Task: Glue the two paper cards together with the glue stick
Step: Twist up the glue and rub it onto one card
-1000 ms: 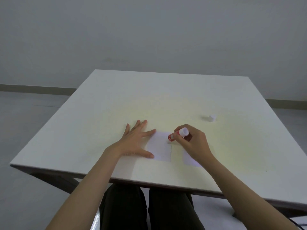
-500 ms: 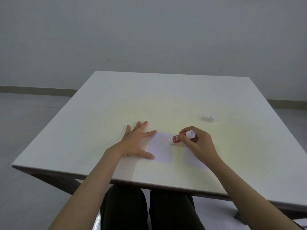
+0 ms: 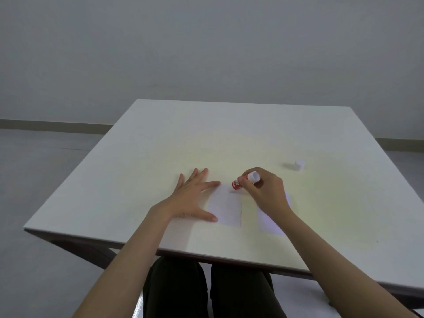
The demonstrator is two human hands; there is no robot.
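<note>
Two white paper cards lie near the table's front edge. My left hand (image 3: pixel 191 199) rests flat with spread fingers, its thumb and forefinger pinning the left edge of the left card (image 3: pixel 227 207). A red glue stick (image 3: pixel 243 180) with a white end is held by my right hand (image 3: pixel 266 191), tilted, with its lower tip on the far right corner of the left card. The right card (image 3: pixel 270 222) lies partly hidden under my right wrist.
The glue stick's white cap (image 3: pixel 299 165) stands alone to the right, farther back on the pale table (image 3: pixel 160 145). My dark-trousered legs (image 3: pixel 206 292) show under the near edge. Grey floor surrounds the table.
My right hand has swept the glue stick back and forth along the far edge of the left card, right then slightly left. My left hand has stayed put.
</note>
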